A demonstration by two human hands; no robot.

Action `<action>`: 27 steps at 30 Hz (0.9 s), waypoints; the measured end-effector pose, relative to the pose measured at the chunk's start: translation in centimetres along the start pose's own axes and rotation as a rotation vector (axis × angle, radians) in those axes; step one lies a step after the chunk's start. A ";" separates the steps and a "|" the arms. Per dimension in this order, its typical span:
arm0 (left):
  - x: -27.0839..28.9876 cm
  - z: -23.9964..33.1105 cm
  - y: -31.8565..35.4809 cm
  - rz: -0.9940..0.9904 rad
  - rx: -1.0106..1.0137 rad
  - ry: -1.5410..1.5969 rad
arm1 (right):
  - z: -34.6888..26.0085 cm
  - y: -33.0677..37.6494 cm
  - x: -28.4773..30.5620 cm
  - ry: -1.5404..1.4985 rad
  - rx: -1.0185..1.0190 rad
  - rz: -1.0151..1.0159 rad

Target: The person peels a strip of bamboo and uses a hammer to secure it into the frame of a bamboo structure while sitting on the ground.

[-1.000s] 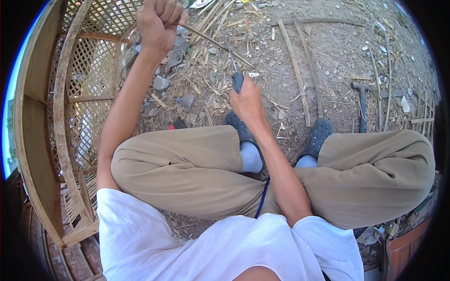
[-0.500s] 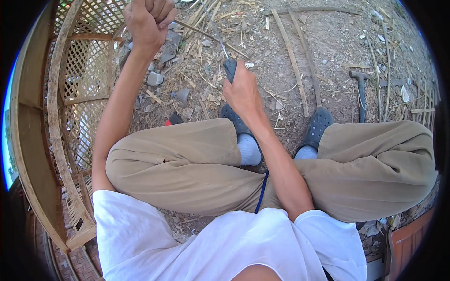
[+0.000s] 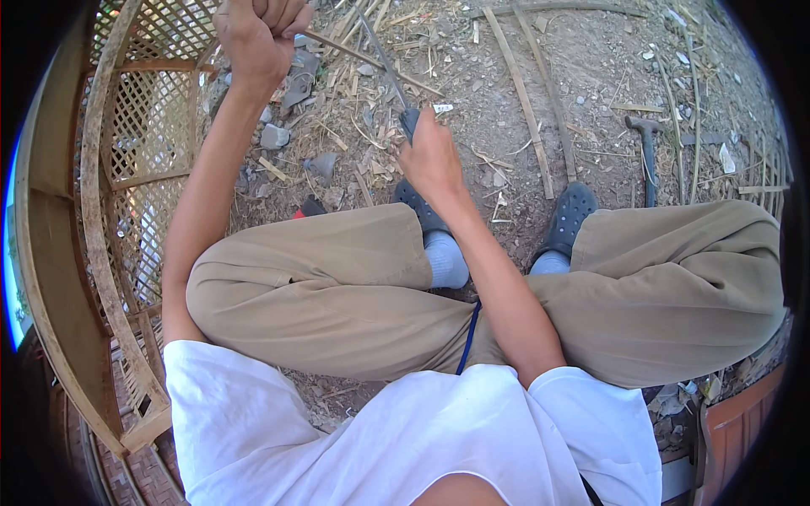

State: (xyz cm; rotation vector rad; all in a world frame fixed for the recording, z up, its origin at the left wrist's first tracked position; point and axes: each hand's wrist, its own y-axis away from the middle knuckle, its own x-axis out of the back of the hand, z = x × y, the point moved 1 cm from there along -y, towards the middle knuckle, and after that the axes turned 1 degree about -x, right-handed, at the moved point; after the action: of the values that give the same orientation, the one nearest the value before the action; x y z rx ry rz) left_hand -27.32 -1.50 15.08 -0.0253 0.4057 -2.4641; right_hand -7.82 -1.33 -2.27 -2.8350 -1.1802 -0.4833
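Observation:
At the top left, my left hand (image 3: 260,38) is closed in a fist around a thin wooden stick (image 3: 371,61), which slants out to the right over the ground. The stick's other end and the fist's far side are cut off by the frame's upper edge. My right hand (image 3: 432,160) grips the dark grey handle of a long knife (image 3: 388,69) in front of my left foot. Its narrow metal blade points up and to the left, passing across the stick; I cannot tell whether they touch. The blade's tip lies near the frame's top edge.
A wooden lattice frame (image 3: 139,126) stands close on my left. Long wooden strips (image 3: 521,101) lie ahead on dirt strewn with shavings and stones. A hammer (image 3: 648,156) rests beyond my right knee. A reddish-brown panel (image 3: 742,426) is at the lower right.
The knife blade has turned and now shows a broader face. Both hands and the stick appear slightly farther up and left, while the whole view has also shifted a little.

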 end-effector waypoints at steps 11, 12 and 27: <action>1.1 -0.2 0.0 -0.020 -0.034 0.003 | 1.4 -0.3 -0.6 0.040 0.014 0.026; 1.5 -0.2 -0.1 -0.010 -0.020 0.010 | 2.7 -0.4 -0.5 0.049 -0.036 -0.007; 2.5 0.2 0.5 0.058 -0.011 -0.018 | 4.0 -0.4 -0.5 0.049 -0.174 -0.005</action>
State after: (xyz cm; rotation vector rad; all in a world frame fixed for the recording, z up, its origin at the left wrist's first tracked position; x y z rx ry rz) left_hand -28.97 -3.43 14.87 -0.0399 0.4067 -2.4033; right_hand -7.39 -0.77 -6.27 -2.9448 -1.1918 -0.6833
